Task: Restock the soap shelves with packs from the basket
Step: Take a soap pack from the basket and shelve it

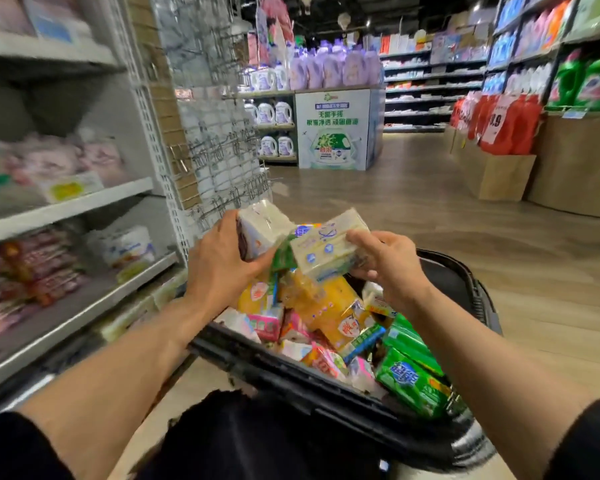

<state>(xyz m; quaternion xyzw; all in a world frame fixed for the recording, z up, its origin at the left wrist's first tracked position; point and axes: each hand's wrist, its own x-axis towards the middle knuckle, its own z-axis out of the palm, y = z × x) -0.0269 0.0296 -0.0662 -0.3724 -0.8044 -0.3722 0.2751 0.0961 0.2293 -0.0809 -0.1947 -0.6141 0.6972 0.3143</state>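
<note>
Hands each grip a pale soap pack above the basket.

Purple detergent bottles top a display stand.

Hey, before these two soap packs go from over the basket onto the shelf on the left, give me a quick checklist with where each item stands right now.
1. Left hand grips the white pack: ok, fingers wrapped round its near end.
2. Right hand holds the pale yellow pack: ok, pinched at its right end.
3. Both packs lifted free of the basket: ok, though a green wrapper sits between the hands and may be caught.
4. Room on the middle shelf: cannot tell, that part of the picture is blurred.
5. Matching product on the shelf: cannot tell, labels unreadable.
6. Basket steady: cannot tell; it looks tilted, with green packs at the near rim.
</note>
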